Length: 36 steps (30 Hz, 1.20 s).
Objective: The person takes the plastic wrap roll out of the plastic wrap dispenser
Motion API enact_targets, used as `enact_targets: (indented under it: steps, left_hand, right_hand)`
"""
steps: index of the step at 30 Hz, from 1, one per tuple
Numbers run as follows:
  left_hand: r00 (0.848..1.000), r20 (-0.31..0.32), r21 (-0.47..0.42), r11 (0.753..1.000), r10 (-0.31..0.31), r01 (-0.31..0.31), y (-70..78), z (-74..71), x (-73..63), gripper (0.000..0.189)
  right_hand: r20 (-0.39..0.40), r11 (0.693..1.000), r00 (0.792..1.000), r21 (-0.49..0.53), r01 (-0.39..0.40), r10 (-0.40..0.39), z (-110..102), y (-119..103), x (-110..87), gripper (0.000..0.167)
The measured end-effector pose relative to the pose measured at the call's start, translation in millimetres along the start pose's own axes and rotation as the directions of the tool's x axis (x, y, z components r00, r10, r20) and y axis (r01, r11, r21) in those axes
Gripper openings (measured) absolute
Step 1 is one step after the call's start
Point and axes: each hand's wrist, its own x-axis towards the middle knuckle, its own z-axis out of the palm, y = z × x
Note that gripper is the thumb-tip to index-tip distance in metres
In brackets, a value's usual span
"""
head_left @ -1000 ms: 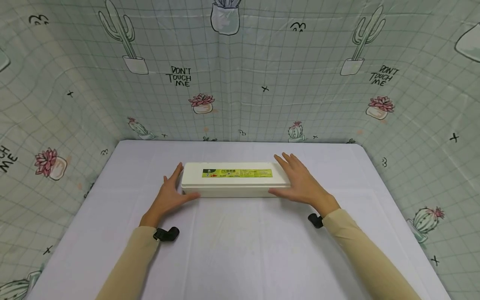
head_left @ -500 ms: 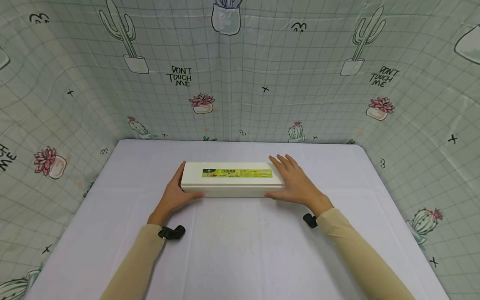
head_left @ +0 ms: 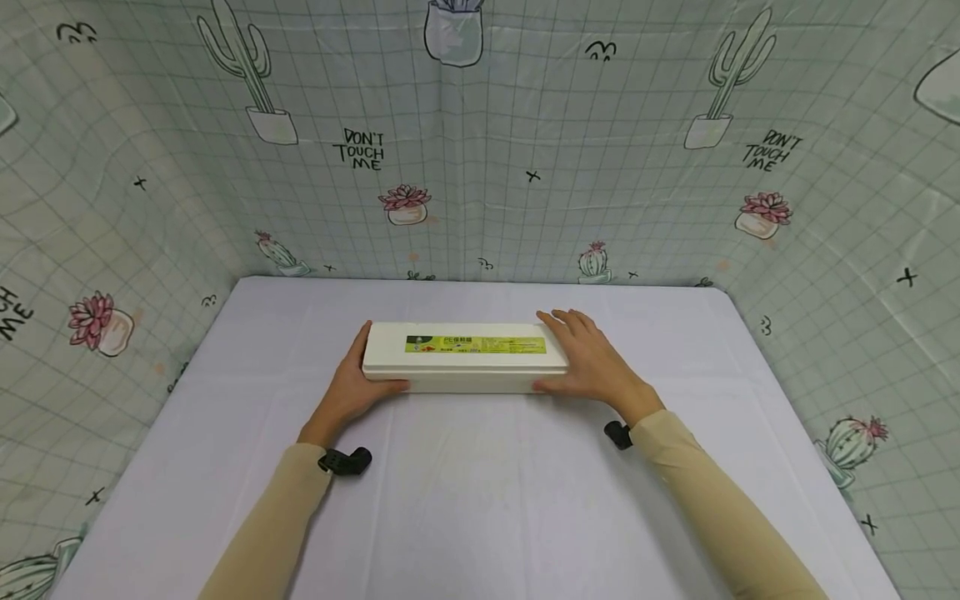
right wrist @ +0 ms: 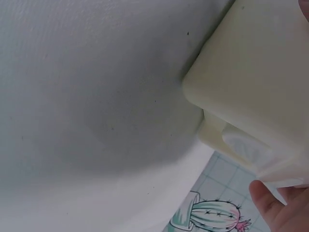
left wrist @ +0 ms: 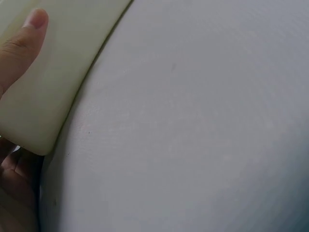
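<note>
A long white cling film box [head_left: 480,362] with a yellow-green label lies lengthwise on the white-covered table, its lid down. My left hand [head_left: 351,388] grips its left end, thumb along the front face and fingers round the side. At the opposite end my right hand [head_left: 595,364] holds it, thumb on the front and fingers reaching over toward the back corner. In the left wrist view the thumb [left wrist: 24,46] presses on the pale box wall. The right wrist view shows an opening in the box's end [right wrist: 246,145], with fingers [right wrist: 285,210] beside it.
The white tablecloth [head_left: 450,500] spreads around the box. Behind and on both sides hangs a grid-patterned curtain [head_left: 480,208] printed with cacti. Small black cameras [head_left: 347,462] sit on the wrists, over beige sleeves.
Both hands have moved inward and closed onto the box ends; the right hand slid left along the box. Over the last half second they hold nearly still, and the box stays in place.
</note>
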Motion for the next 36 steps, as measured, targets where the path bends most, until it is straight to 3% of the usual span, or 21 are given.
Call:
enact_targets:
  steps: [9, 36]
  left_hand:
    - [1.0, 0.018, -0.015, 1.0, -0.007, 0.007, 0.7, -3.3, 0.3, 0.115]
    - [1.0, 0.011, 0.009, 1.0, -0.004, 0.004, 1.1, -2.6, 1.2, 0.113]
  right_hand:
    - [0.005, 0.999, 1.0, 0.036, -0.001, 0.001, 2.1, 0.0, 1.0, 0.104]
    - [0.105, 0.989, 0.992, 0.122, -0.086, 0.073, -3.8, -0.2, 6.2, 0.098]
